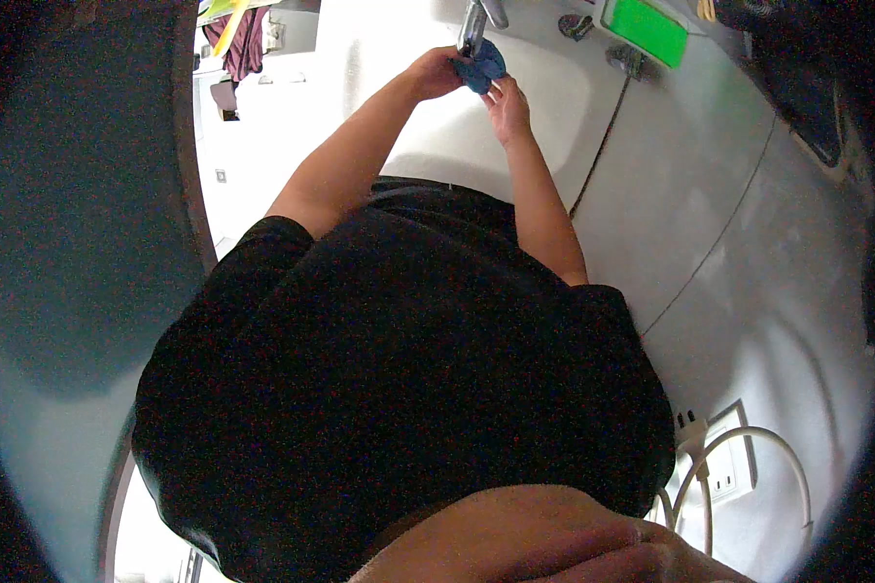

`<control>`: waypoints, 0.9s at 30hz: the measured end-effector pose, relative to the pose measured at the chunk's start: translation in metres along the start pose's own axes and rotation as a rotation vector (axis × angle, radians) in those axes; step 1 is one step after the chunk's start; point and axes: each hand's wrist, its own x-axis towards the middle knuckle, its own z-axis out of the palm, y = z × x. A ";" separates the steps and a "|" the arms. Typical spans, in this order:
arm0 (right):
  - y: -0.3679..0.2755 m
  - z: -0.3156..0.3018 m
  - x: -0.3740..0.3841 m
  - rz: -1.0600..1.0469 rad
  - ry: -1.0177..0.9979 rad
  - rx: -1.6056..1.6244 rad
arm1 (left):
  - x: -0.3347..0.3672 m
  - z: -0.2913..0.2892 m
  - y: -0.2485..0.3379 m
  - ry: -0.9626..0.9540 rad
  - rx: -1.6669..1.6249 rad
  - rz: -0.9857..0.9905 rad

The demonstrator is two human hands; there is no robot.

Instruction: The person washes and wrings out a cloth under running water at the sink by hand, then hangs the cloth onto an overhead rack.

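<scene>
Over a white washbasin (564,92), both of my hands hold a small blue cloth (488,66) right below a chrome faucet (472,31). My left hand (439,74) grips the cloth's left side, its fingers partly hidden by the cloth. From the right, my right hand (509,109) pinches the lower right edge with its fingertips. The cloth looks crumpled. Whether water is running over it I cannot make out.
A bright green rectangle in a pale frame (646,33) is by the tiled wall (690,185). A white cable (805,476) loops from a wall socket (729,457) at the lower right. A dark panel (78,214) fills the left side. Striped fabric (246,44) hangs at the far left.
</scene>
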 end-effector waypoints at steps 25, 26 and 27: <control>0.016 0.024 0.040 0.355 -0.168 -0.368 | 0.024 0.011 -0.005 0.456 1.099 0.321; 0.021 -0.004 0.060 -0.040 -0.180 -0.914 | 0.033 0.040 -0.011 0.565 1.193 0.306; 0.024 -0.017 0.072 -0.442 -0.195 -1.452 | 0.037 0.053 -0.020 0.536 1.199 0.311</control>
